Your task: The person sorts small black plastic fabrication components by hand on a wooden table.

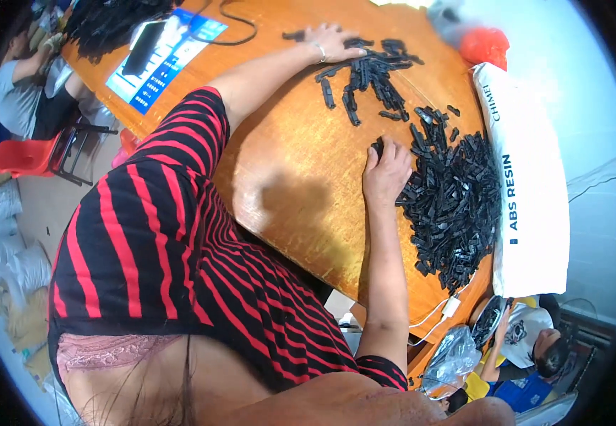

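My left hand (330,44) lies over the far edge of a small, loose group of black plastic pieces (373,77), its fingers spread and stretched out. These pieces are short and narrow, scattered on the wooden table (286,153). At the left edge of a big heap of similar black pieces (457,206), my right hand (389,174) rests with its fingers curled. A dark black piece (377,146) shows between its thumb and fingers. The undersides of both hands are hidden.
A long white printed sack (528,184) borders the heap on the right, with a red bag (484,47) beyond. A phone (144,48) lies on a blue-white sheet (137,92). White cables (451,307) run near the right edge. Co-workers sit at far left and lower right.
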The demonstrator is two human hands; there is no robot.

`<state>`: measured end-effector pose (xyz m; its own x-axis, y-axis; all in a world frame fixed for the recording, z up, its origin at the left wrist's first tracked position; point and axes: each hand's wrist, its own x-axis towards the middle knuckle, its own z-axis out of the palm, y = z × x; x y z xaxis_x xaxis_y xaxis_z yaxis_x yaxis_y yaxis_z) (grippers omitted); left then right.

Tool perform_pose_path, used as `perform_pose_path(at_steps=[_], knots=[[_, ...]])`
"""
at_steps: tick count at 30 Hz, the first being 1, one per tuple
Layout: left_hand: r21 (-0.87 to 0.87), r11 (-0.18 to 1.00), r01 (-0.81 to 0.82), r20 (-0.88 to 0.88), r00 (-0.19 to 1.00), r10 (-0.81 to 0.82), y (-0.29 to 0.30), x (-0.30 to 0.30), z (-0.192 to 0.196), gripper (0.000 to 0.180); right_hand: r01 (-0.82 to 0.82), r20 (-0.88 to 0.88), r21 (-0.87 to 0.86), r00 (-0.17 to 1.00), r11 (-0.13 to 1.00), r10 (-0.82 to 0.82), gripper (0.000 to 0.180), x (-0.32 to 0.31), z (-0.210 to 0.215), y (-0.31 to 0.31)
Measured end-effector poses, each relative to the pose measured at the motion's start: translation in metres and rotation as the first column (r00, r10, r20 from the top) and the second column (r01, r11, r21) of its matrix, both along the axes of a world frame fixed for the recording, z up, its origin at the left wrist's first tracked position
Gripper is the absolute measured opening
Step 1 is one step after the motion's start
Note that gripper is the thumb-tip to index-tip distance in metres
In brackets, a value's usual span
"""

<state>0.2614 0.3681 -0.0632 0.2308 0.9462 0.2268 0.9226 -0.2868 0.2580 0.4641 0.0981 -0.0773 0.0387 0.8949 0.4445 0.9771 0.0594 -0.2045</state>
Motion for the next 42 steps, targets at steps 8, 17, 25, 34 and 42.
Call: perform_pose_path(at_steps=[8,17,25,34,42], knots=[[-0.01,0.973,0.23,-0.005,0.973,-0.23,-0.045,0.005,-0.008,0.069,0.013,-0.018,0.015,1.0,1.0,-0.013,0.044,0.004,-0.001,0.005],[0.044,0.917,0.396,0.136,0.907,-0.398,-0.06,0.005,0.019,0.06,0.022,-0.037,0.009,0.999,1.0,-0.022,0.044,0.01,0.001,0.004],[0.097,0.99,0.107,0.053,0.992,-0.112,0.085,0.122,0.003,0.074,-0.022,-0.048,0.012,0.999,1.0,0.022,0.043,-0.001,0.003,0.016],[0.023,0.955,0.296,-0.163,0.944,-0.288,0.05,0.164,-0.025,0.06,-0.008,-0.144,0.005,0.99,1.0,0.009,0.043,0.01,0.0,0.013],[0.079,0.795,0.602,-0.105,0.798,-0.594,-0.038,0.063,-0.025,0.042,-0.008,-0.143,0.057,0.99,0.998,0.016,0.043,0.017,-0.002,0.007]])
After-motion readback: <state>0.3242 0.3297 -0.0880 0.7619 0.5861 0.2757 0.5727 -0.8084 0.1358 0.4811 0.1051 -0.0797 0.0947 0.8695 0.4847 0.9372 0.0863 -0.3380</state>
